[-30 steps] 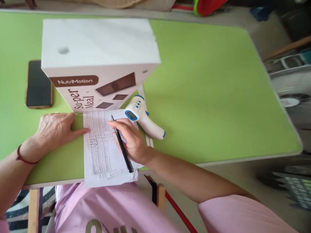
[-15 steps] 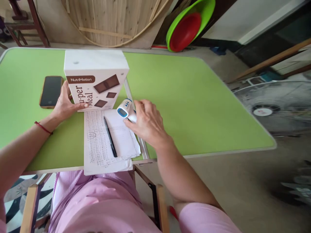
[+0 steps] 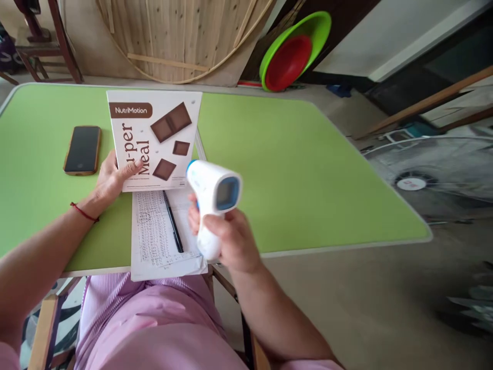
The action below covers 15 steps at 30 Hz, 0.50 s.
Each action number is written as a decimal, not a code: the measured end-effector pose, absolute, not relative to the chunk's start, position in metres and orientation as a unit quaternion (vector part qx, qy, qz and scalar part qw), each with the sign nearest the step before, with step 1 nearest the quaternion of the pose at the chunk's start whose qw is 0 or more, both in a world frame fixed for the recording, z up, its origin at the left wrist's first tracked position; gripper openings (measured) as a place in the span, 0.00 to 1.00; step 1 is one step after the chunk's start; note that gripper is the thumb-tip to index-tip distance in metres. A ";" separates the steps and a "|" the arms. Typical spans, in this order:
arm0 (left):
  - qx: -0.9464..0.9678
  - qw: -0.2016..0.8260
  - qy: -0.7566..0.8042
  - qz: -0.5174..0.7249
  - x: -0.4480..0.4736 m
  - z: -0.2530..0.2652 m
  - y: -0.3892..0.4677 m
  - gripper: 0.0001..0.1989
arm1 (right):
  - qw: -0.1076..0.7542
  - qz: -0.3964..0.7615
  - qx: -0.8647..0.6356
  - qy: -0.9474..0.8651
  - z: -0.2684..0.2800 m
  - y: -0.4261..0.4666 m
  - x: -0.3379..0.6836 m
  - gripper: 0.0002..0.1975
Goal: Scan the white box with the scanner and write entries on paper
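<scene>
My left hand [image 3: 111, 177] grips the lower left edge of a white box [image 3: 175, 167] printed "NutriMotion" with brown chocolate squares. Its thumb lies across the front, and the other fingers are hidden behind. The box front tilts up toward me. In my right hand [image 3: 234, 239] is a white and blue infrared thermometer [image 3: 210, 185], held by its handle above the papers, its grey screen facing me. A black pen [image 3: 173, 223] rests on the handwritten papers [image 3: 148, 246], which lie below the box and reach over the table's near edge.
A smartphone [image 3: 82, 150] in a brown case lies left of the box on the green table [image 3: 308, 169]. Past the table's far edge are a round wooden board [image 3: 173, 36] and green and red basins [image 3: 288, 61]. A fan [image 3: 412, 180] stands at the right.
My right hand has lifted the thermometer off the table and brought it nearer, turned upright. The box has tipped back, so its top face no longer shows and its front faces me more.
</scene>
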<state>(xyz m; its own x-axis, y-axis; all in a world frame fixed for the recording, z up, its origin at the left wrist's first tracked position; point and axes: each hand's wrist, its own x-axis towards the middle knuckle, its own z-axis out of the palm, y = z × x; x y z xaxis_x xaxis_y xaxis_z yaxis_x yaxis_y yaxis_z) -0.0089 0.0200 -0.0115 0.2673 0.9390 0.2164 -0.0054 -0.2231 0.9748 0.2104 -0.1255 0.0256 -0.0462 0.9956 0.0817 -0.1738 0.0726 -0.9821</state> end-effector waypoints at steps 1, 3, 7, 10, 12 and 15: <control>0.617 0.504 0.375 0.474 -0.010 -0.012 0.020 0.28 | 0.555 0.561 -0.412 -0.456 0.021 -0.129 0.198 0.14; 0.610 0.518 0.372 0.470 -0.013 -0.013 0.021 0.28 | 0.574 0.595 -0.390 -0.406 0.011 -0.130 0.178 0.17; 0.624 0.516 0.373 0.452 -0.018 -0.013 0.027 0.29 | 0.572 0.586 -0.413 -0.399 -0.002 -0.117 0.161 0.14; 0.638 0.512 0.370 0.441 -0.018 -0.008 0.028 0.30 | 0.561 0.568 -0.445 -0.405 -0.006 -0.107 0.159 0.16; 0.643 0.512 0.371 0.432 -0.017 -0.004 0.028 0.31 | 0.561 0.567 -0.453 -0.398 -0.008 -0.104 0.158 0.17; 0.653 0.514 0.364 0.420 -0.016 0.001 0.027 0.30 | 0.559 0.561 -0.467 -0.395 -0.009 -0.104 0.155 0.17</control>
